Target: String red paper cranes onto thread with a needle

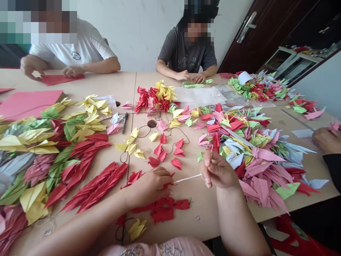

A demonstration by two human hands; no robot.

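My left hand [151,185] is closed on a small red paper crane [168,183] just above the table [197,199]. A white thread [186,179] runs taut from it to my right hand [217,170], which pinches the thread's other end along with a thin needle [212,149]. A string of red cranes [162,209] lies on the table below my left hand. Loose red cranes [167,153] and yellow cranes [133,145] are scattered just beyond my hands.
Long strings of red, yellow and green cranes [53,156] fill the left side; a heap of mixed cranes [253,149] lies right. Two people sit opposite, one folding red paper [57,79]. Another person's hand [326,139] rests at the right edge. A black pen [124,122] lies mid-table.
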